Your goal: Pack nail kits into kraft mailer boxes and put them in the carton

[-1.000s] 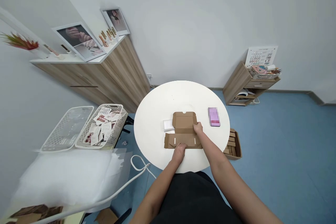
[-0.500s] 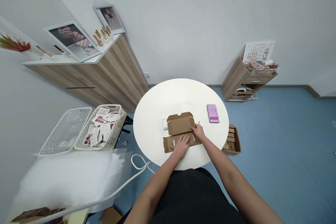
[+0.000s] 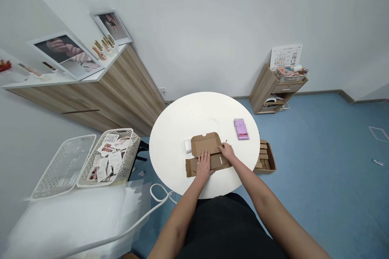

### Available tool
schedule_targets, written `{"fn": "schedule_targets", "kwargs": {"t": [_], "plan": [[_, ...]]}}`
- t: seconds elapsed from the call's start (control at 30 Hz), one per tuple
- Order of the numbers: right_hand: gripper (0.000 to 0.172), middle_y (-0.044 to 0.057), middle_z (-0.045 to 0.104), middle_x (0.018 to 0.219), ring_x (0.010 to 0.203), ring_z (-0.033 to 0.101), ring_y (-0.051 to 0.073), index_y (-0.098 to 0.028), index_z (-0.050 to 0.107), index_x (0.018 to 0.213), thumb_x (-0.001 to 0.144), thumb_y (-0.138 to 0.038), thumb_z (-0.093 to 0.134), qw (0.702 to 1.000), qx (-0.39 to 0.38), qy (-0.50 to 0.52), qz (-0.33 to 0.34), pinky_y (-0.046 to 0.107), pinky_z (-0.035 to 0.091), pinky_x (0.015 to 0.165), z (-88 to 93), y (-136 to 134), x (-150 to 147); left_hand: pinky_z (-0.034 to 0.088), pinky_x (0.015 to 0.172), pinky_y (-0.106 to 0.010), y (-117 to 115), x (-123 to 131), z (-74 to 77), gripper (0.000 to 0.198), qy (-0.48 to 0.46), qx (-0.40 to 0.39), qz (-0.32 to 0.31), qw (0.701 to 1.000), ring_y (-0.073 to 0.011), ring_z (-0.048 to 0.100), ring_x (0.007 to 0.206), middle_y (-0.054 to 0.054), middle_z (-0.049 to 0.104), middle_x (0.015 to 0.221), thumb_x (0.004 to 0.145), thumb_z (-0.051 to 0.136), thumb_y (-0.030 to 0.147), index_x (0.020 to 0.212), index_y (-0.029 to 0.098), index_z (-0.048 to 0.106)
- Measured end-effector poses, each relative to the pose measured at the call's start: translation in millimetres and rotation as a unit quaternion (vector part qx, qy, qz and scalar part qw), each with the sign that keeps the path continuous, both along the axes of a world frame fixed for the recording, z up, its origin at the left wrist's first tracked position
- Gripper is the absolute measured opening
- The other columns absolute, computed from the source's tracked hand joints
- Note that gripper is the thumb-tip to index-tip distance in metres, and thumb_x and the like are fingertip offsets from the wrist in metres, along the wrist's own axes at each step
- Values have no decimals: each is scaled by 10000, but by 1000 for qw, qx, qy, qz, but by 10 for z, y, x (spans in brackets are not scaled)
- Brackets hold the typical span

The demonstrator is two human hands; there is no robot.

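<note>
A brown cardboard mailer box (image 3: 206, 145), partly folded, lies on the round white table (image 3: 176, 121). Its back panel with side flaps is spread out, and the front panel with white slots lies nearer me. My left hand (image 3: 204, 165) rests flat across the near panel with fingers stretched toward the fold. At the box's right side, my right hand (image 3: 227, 151) pinches the cardboard near the fold. A small white packet (image 3: 187, 146) sits just left of the box. To the right lies a purple pixelated item (image 3: 241, 129).
Flat brown boxes fill a carton (image 3: 269, 158) on the floor right of the table. Left stand a white basket of printed cards (image 3: 106, 158), a second basket (image 3: 63, 166) and a white hose (image 3: 136, 220). A wooden cabinet (image 3: 130, 89) and small shelf (image 3: 261, 89) stand behind.
My left hand has slid up and left on the cardboard, its fingers now reaching the fold. My right hand keeps its grip at the right side. The whole view has shifted slightly.
</note>
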State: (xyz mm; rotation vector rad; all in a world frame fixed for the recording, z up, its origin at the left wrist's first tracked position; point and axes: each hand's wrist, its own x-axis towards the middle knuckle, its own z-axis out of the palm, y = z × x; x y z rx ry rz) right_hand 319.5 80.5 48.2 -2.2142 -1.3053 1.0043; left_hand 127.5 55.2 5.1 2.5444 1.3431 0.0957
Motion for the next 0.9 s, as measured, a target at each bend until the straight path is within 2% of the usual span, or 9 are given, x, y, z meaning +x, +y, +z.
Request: {"fn": "schedule_targets", "kwargs": {"t": [0.1, 0.2, 0.27, 0.33, 0.47, 0.57, 0.67, 0.73, 0.9], "plan": [[251, 86, 694, 958, 901, 606, 195, -185, 678, 908, 915, -325, 470, 995, 13, -95, 22, 264, 409, 701, 69, -84, 51, 214, 1157, -561, 16, -11, -37, 1086, -4, -3, -3, 1000, -374, 183, 1457, -221, 210, 1576, 704, 758, 390, 1531, 156, 95], [192, 134, 683, 958, 992, 568, 258, -167, 699, 840, 853, -290, 554, 973, -15, -198, 117, 320, 406, 780, 103, -179, 22, 205, 1155, -571, 23, -10, -54, 1087, -5, -3, -4, 1000, -380, 183, 1455, -220, 205, 1577, 703, 754, 389, 1532, 162, 89], [170, 158, 678, 977, 1024, 552, 279, -158, 710, 852, 843, -241, 562, 958, -20, -233, 166, 355, 396, 833, 97, -233, -60, 203, 1154, -576, 25, -5, -60, 1082, -8, -5, -2, 1000, -382, 177, 1456, -218, 200, 1579, 708, 748, 391, 1533, 162, 88], [197, 169, 674, 993, 1029, 552, 279, -153, 714, 893, 860, -187, 522, 953, -17, -242, 180, 367, 390, 852, 76, -277, -167, 207, 1153, -578, 25, 2, -65, 1069, -9, -11, -1, 1000, -383, 171, 1458, -217, 195, 1581, 714, 742, 394, 1534, 160, 97], [242, 164, 662, 1054, 1035, 559, 273, -142, 699, 933, 894, -163, 461, 961, -13, -227, 155, 358, 403, 840, 45, -362, -317, 213, 1151, -582, 23, 18, -72, 1059, 0, -16, 4, 1000, -384, 159, 1460, -217, 182, 1584, 715, 738, 389, 1535, 152, 110], [222, 136, 653, 1092, 1027, 572, 253, -158, 680, 954, 909, -187, 465, 966, 2, -211, 147, 331, 410, 835, 67, -467, -312, 209, 1157, -571, 21, 24, -73, 1081, 9, -18, 7, 1000, -383, 155, 1461, -218, 184, 1583, 695, 752, 365, 1534, 138, 110], [250, 128, 646, 1113, 1008, 597, 232, -164, 636, 1070, 938, -225, 433, 969, 10, -222, 106, 300, 424, 793, 114, -615, -263, 208, 1154, -575, 18, 20, -74, 1083, 2, -16, 6, 1000, -384, 162, 1459, -217, 184, 1584, 700, 746, 362, 1535, 146, 92], [275, 139, 658, 1089, 967, 627, 233, -155, 620, 1100, 953, -264, 414, 971, -24, -224, 78, 300, 434, 752, 142, -706, -242, 214, 1148, -582, 17, 15, -68, 1065, -5, -13, 5, 1000, -387, 174, 1456, -216, 188, 1583, 713, 735, 366, 1536, 154, 94], [357, 162, 701, 989, 931, 667, 265, -139, 680, 947, 954, -389, 426, 971, -141, -183, 62, 330, 449, 742, 168, -760, -284, 205, 1166, -553, 8, 19, -8, 1039, 16, -19, 8, 1000, -377, 155, 1463, -204, 189, 1586, 715, 739, 371, 1535, 135, 145]]}}
